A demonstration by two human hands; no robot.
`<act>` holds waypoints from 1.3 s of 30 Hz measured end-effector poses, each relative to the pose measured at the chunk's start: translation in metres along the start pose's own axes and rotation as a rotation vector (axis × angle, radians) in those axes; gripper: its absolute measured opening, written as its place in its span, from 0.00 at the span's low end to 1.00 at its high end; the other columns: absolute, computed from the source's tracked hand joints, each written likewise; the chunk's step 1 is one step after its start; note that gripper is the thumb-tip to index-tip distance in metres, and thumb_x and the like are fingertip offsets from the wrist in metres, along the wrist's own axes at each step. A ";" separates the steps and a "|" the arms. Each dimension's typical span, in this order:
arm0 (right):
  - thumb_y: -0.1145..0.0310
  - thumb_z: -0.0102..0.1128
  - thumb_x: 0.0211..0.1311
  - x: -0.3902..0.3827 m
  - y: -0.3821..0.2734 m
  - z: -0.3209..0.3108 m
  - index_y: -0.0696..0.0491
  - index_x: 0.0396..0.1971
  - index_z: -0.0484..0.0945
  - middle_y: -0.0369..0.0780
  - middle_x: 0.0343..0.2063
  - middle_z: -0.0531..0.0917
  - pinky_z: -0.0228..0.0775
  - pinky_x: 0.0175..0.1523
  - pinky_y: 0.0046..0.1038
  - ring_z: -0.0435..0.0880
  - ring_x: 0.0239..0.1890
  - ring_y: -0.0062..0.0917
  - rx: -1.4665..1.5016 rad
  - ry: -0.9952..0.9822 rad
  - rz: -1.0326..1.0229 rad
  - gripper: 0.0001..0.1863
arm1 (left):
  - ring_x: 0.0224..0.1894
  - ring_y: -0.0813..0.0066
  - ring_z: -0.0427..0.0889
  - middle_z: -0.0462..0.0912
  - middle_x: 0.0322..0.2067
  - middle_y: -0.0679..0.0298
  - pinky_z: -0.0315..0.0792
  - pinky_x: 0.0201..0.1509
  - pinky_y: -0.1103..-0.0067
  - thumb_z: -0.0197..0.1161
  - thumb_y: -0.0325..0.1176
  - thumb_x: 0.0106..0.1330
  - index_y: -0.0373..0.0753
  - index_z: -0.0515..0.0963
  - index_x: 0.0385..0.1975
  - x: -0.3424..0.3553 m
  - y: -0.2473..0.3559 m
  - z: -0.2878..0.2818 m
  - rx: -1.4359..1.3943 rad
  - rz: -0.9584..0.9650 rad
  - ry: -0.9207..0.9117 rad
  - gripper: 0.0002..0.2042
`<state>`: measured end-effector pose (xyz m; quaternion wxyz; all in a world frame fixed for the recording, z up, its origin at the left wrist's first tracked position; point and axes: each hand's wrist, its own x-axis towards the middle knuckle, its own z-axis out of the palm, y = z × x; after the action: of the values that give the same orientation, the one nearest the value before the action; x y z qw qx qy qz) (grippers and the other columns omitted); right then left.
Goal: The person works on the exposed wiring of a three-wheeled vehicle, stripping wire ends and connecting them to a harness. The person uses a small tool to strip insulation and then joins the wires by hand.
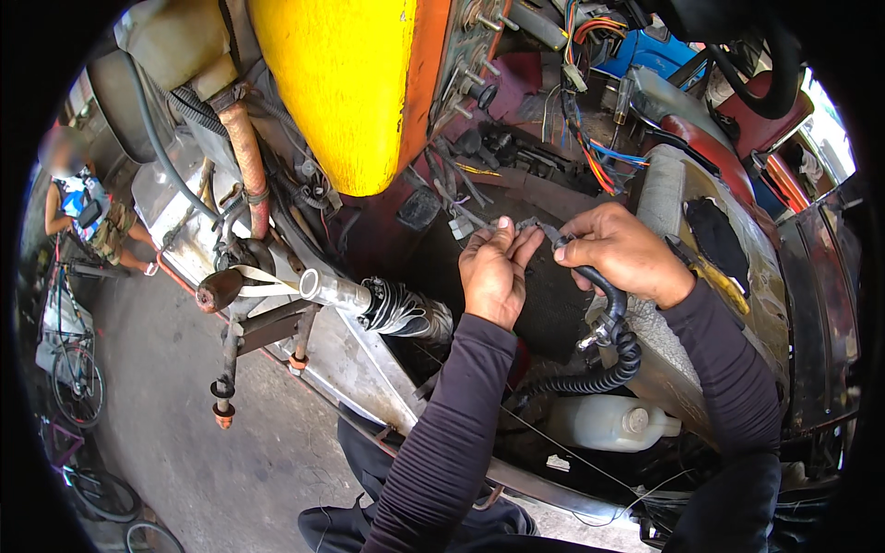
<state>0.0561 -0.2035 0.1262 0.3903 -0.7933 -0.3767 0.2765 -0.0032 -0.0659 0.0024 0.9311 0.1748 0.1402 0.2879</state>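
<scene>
Both my hands meet over the dark floor of an opened-up vehicle. My left hand (495, 276) is pinched on the frayed end of a grey wire strand, palm turned up. Close beside it, my right hand (627, 253) grips a black taped cable (616, 304) near its tip, thumb and forefinger together. From there the cable curves down to a clamp and into black corrugated conduit (613, 369). A white connector (461, 227) hangs on grey wires just left of my fingers. Pliers with yellow handles (724, 284) lie on the worn seat right of my right hand.
A whitish plastic jug (608, 422) lies below my hands. A metal tube wrapped in wire (406, 311) slants at left. Above hangs a yellow-orange panel (336, 83) with protruding bolts. Loose coloured wires (599, 166) dangle at upper right. A person (88, 207) stands beside bicycles at far left.
</scene>
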 end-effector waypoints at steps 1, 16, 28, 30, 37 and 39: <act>0.69 0.62 0.60 0.001 0.004 0.000 0.64 0.29 0.83 0.40 0.16 0.82 0.66 0.23 0.24 0.78 0.17 0.19 0.011 0.004 -0.003 0.11 | 0.50 0.55 0.84 0.78 0.41 0.56 0.82 0.60 0.60 0.58 0.25 0.74 0.29 0.70 0.38 0.000 0.000 0.001 0.006 -0.001 -0.001 0.06; 0.70 0.61 0.59 0.003 0.011 0.003 0.64 0.27 0.82 0.41 0.16 0.81 0.66 0.21 0.26 0.77 0.15 0.20 0.024 0.011 -0.028 0.11 | 0.43 0.69 0.83 0.80 0.37 0.62 0.82 0.55 0.71 0.63 0.29 0.73 0.33 0.75 0.42 -0.002 -0.003 -0.001 -0.034 -0.080 -0.099 0.07; 0.69 0.60 0.58 0.007 0.012 0.004 0.65 0.26 0.81 0.41 0.15 0.80 0.67 0.22 0.28 0.78 0.15 0.22 -0.013 0.017 -0.034 0.12 | 0.40 0.71 0.84 0.84 0.41 0.60 0.82 0.48 0.73 0.63 0.26 0.72 0.37 0.75 0.43 0.003 -0.007 -0.003 0.057 -0.031 -0.119 0.05; 0.66 0.61 0.57 0.006 0.006 0.008 0.64 0.24 0.81 0.41 0.14 0.79 0.67 0.23 0.29 0.77 0.15 0.23 -0.062 0.006 -0.061 0.14 | 0.37 0.73 0.83 0.83 0.36 0.62 0.81 0.42 0.76 0.65 0.26 0.71 0.36 0.76 0.40 -0.003 -0.002 0.001 0.110 0.020 -0.030 0.05; 0.75 0.60 0.54 -0.004 0.026 0.004 0.64 0.22 0.81 0.40 0.13 0.78 0.67 0.18 0.28 0.78 0.13 0.25 0.031 0.102 -0.089 0.08 | 0.38 0.72 0.83 0.80 0.38 0.62 0.83 0.44 0.75 0.69 0.27 0.67 0.36 0.73 0.45 0.007 -0.034 -0.003 0.135 0.005 -0.076 0.12; 0.77 0.60 0.55 -0.007 0.029 0.001 0.66 0.26 0.82 0.40 0.14 0.79 0.66 0.16 0.26 0.78 0.12 0.24 0.101 0.130 -0.029 0.06 | 0.40 0.69 0.84 0.80 0.39 0.61 0.84 0.48 0.73 0.68 0.27 0.68 0.35 0.72 0.46 0.021 -0.056 -0.009 0.133 -0.016 -0.109 0.13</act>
<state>0.0623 -0.2212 0.1023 0.4577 -0.7832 -0.3477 0.2373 0.0379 -0.0948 -0.0320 0.9259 0.2503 0.1097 0.2607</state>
